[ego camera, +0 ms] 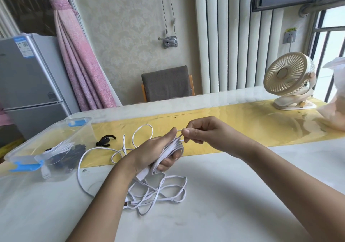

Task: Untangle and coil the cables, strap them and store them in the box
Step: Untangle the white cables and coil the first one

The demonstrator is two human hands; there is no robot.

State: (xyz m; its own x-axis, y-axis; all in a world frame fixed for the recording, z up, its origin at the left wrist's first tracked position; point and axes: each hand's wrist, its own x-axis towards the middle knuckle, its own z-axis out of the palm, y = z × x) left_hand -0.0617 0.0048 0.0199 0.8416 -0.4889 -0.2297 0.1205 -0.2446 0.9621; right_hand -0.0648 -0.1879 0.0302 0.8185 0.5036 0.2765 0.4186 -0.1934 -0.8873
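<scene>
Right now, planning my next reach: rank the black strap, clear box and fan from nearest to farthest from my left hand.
1. Black strap, just left of the left hand.
2. Clear box, farther left.
3. Fan, far right at the back.

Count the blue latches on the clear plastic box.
2. The far latch sits on the far end of the box; the near latch sits on its near end. No others show, though some may be hidden.
</scene>
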